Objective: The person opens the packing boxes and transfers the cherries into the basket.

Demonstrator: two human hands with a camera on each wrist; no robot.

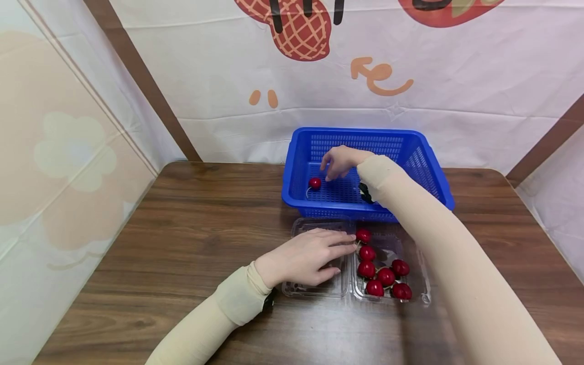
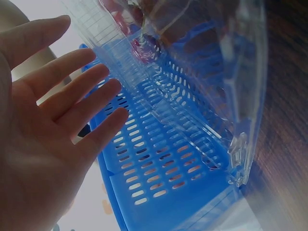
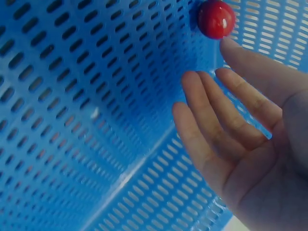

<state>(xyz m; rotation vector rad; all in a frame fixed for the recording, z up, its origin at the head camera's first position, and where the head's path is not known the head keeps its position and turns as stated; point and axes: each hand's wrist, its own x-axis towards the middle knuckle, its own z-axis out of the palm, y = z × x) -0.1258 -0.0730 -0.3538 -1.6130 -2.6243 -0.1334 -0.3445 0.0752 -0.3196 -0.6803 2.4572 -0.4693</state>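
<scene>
Inside the blue basket (image 1: 292, 175) my right hand (image 1: 342, 161) hangs with relaxed, slightly bent fingers and holds nothing. A red cherry (image 1: 315, 183) with a stem lies on the basket floor just left of it; in the right wrist view the cherry (image 3: 216, 19) appears near the thumb tip. My left hand (image 1: 307, 256) hovers or rests over the lid half of a clear plastic clamshell box (image 1: 426, 284), fingers extended toward the right; contact cannot be told. Several cherries (image 1: 386, 277) lie in the box's right half.
Brown wood-grain table (image 1: 205, 218) carries the basket at the back and the clamshell in front of it. A printed white curtain (image 1: 219, 76) hangs close behind the basket. My right forearm (image 1: 438, 243) crosses over the basket's right front rim.
</scene>
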